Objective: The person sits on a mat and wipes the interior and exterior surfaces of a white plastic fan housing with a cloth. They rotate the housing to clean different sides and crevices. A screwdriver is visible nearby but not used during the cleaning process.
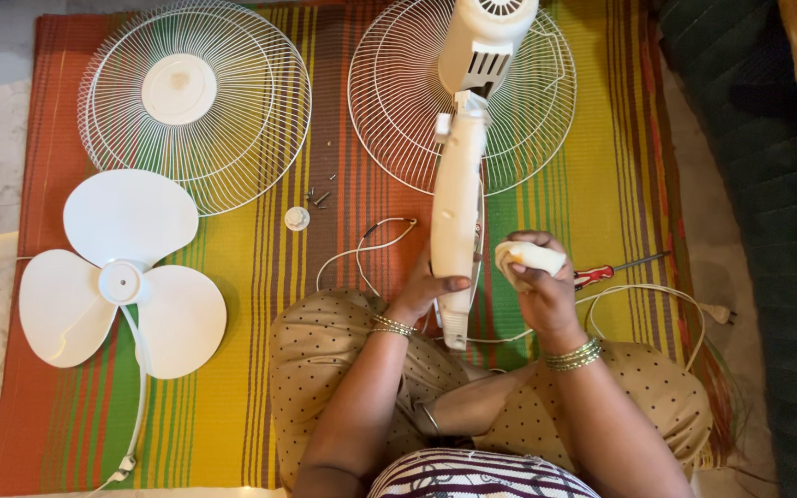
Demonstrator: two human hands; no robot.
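On the far left of the striped mat [592, 138] lies the three-bladed fan blade [122, 277], flat, with a white cord [140, 387] running down from its hub toward the mat's near edge. Above it sits one wire guard [196, 101] with a round white centre cap. Between the guards are a small white knob [297, 219] and a few loose screws [320, 196], just beside the left guard's rim. A thin wire loop [371, 242] curls next to the left hand [426, 290], which is wrapped around the lower part of the white fan body [458, 212]; that body stands up from the lap and covers the middle of the second guard [398, 92]. The right hand [537, 277] is curled closed on a pale cloth [529, 256], just beside the body. A red-handled screwdriver [615, 269] lies to its right, near another cord [666, 300] ending in a plug.
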